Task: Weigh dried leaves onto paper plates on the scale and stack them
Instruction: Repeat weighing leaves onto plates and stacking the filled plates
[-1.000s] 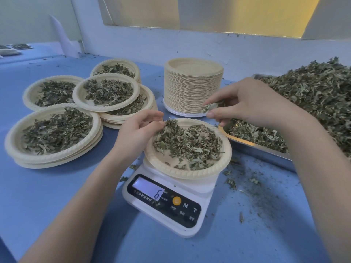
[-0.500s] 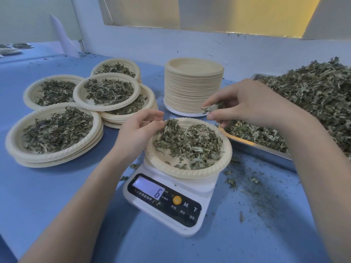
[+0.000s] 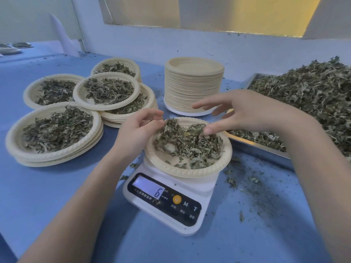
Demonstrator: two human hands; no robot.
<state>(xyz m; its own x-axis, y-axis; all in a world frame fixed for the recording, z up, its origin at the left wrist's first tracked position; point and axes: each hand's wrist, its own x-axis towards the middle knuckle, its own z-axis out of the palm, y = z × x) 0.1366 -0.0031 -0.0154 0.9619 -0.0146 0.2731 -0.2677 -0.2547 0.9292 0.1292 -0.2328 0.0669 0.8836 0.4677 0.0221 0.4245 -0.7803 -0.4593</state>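
Paper plate (image 3: pixel 190 168) of leaves is sitting on the scale (image 3: pixel 171 198) reading 6, left hand (image 3: pixel 136 130) seemingly pinching its rim, right hand (image 3: pixel 245 112) spreading open above; filled stacks (image 3: pixel 55 149) left of the scale, more plates (image 3: pixel 192 86) behind it waiting.

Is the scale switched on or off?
On. The scale has a lit display that shows the digit 6, with the paper plate resting on it.

One scale (image 3: pixel 167 202), one metal tray (image 3: pixel 254 150), one tall stack of empty plates (image 3: pixel 192 86), five leaf-filled plates visible on top, two hands.
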